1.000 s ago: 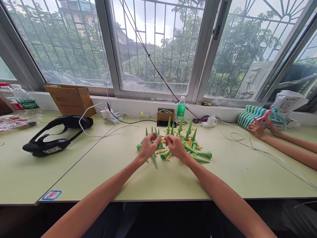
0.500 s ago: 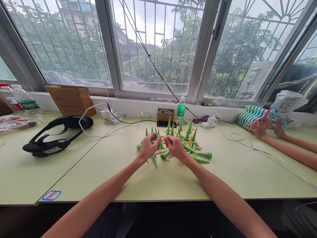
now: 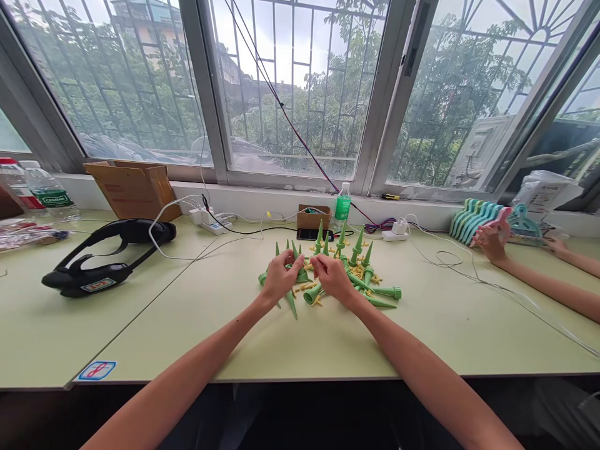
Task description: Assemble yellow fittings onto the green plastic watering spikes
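Observation:
My left hand [image 3: 282, 275] is closed, thumb and fingertips pressed together over the left part of a pile of green plastic spikes. What it holds, if anything, is hidden. Opposite it, my right hand [image 3: 334, 279] is pinched too, a small gap from the left; I cannot make out anything in its fingertips. Behind the hands several green spikes [image 3: 357, 245] stand point up. Others lie flat, among them a hollow-ended spike [image 3: 311, 295] below the hands and a capped spike [image 3: 388, 292] at the right. Small yellow plastic valves [image 3: 359, 272] are scattered between them.
A small cardboard box [image 3: 313, 219], a phone [image 3: 309, 235] and a green-labelled bottle [image 3: 343, 203] stand behind the pile. At left lies a black headset [image 3: 107, 257]. Cables and a power strip [image 3: 210, 220] run along the wall. A co-worker's hand [image 3: 491, 244] touches hangers [image 3: 469, 222] at right.
My hands stay almost in place, with only a slight shift of the right fingers. The co-worker's farther hand has moved right, away from the blue hanger.

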Action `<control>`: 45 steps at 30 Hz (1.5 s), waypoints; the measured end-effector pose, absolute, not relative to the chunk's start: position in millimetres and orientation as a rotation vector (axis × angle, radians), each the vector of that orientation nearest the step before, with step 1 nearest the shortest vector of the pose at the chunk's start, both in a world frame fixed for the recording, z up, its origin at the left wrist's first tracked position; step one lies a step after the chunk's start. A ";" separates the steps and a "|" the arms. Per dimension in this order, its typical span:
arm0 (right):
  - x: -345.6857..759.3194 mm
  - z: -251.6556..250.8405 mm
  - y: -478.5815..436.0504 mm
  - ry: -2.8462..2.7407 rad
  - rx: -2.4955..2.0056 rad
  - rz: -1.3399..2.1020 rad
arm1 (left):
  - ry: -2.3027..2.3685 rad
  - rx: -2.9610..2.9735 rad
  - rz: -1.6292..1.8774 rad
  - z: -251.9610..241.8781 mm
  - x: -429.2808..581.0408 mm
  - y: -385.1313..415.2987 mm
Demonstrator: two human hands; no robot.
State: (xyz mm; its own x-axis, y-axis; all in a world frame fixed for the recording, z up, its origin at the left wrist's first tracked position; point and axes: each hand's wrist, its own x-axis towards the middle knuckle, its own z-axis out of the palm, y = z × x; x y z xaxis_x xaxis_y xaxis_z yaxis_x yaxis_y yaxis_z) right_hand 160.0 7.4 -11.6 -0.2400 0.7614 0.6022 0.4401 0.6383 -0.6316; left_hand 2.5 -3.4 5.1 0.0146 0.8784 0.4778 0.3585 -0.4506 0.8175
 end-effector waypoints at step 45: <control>161.9 -7.8 6.1 -1.850 -0.854 0.540 | 1.263 1.703 1.445 6.0 2.7 -1.3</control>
